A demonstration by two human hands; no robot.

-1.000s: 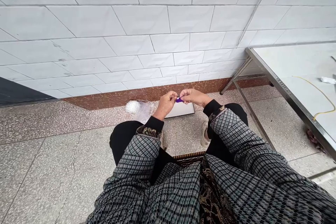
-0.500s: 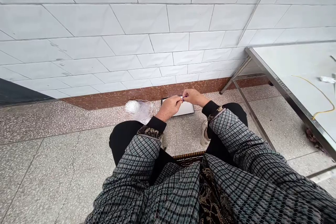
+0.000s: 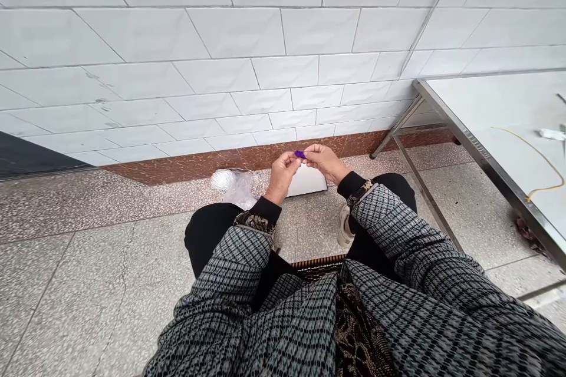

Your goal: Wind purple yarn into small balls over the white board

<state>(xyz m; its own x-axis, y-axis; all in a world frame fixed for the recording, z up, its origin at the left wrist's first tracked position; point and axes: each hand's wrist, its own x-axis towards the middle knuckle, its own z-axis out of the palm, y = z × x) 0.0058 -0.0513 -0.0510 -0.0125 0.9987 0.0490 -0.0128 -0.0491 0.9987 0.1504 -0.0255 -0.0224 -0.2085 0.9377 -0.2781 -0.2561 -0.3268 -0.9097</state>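
Note:
A small purple piece (image 3: 299,154), which looks like knitted or crocheted yarn, is held up between my two hands. My left hand (image 3: 282,177) pinches its left end between thumb and fingers. On the other end, my right hand (image 3: 325,160) closes with thumb and forefinger. The fingertips nearly meet, and part of the piece is hidden by them. Below my hands, a white shallow box or tray (image 3: 306,181) with a dark edge lies on the floor. Left of it is a ball of white yarn (image 3: 223,179) with a clear plastic bag (image 3: 242,189) against it.
A white-tiled wall (image 3: 247,35) with a red-brown base strip rises in front. At right stands a metal-edged table (image 3: 499,100) bearing a yellow cord (image 3: 546,159) and a small white item (image 3: 551,134). The speckled floor (image 3: 88,283) spreads at left.
My hands came together over the purple piece, hiding it, and have since risen and turned so that it shows again above the fingertips. The yarn and tray have stayed put.

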